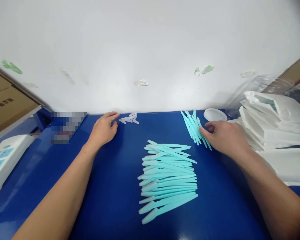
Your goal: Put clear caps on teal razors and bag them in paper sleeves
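My left hand point(103, 128) rests on the blue table point(110, 186) near the wall, fingers loosely apart, its fingertips just left of a small heap of clear plastic caps point(129, 118). My right hand point(223, 136) lies at the back right, fingers curled onto the near end of a small bunch of teal plastic sticks point(192, 128). A larger stack of the same teal sticks point(167, 178) lies in rows at the table's middle, between my forearms. Whether the right hand grips a stick is unclear.
A white round lid or dish point(215, 114) sits behind my right hand. White plastic bags point(275, 130) pile up on the right. A cardboard box point(7, 103) and a white device with buttons point(2, 160) stand at the left. The white wall point(150, 50) closes the back.
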Tool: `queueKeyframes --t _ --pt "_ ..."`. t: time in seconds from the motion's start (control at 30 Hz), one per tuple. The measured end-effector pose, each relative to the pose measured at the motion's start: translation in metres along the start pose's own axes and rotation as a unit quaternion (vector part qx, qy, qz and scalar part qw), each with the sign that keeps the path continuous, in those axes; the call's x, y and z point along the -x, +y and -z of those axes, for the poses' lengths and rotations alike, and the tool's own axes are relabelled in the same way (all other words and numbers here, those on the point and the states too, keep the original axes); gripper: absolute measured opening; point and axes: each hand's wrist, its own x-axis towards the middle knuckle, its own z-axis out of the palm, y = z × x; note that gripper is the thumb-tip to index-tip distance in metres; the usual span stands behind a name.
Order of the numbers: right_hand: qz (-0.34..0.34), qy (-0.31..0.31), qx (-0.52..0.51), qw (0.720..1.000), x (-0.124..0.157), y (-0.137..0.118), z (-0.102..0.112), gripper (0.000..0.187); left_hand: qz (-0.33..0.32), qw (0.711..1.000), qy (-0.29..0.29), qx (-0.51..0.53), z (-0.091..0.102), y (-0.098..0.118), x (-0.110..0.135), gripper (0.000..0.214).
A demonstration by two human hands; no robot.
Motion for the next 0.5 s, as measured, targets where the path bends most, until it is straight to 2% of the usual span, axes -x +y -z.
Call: queueKeyframes --t 0.13,0.33,0.43,0.5 --pt "-0.009 -0.063 -0.008 0.998 -0.002 0.01 0.002 0.028 -0.038 0.997 -0.05 -0.053 -0.005 -0.006 -0.015 0.047" --pt "-0.029 -0.11 -0.054 0.992 -0.003 0.015 0.01 0.026 -0.042 0.995 -0.053 -0.067 0.0 -0.008 -0.006 0.04" --pt "-0.037 -0.134 -0.072 0.988 -0.004 0.017 0.008 0.021 -0.075 0.994 -0.047 -0.071 0.001 -0.01 -0.001 0.04" --pt "-0.039 -0.122 -0.095 0.987 -0.004 0.019 0.006 0.018 -0.097 0.992 -0.05 -0.062 0.003 -0.009 0.0 0.038"
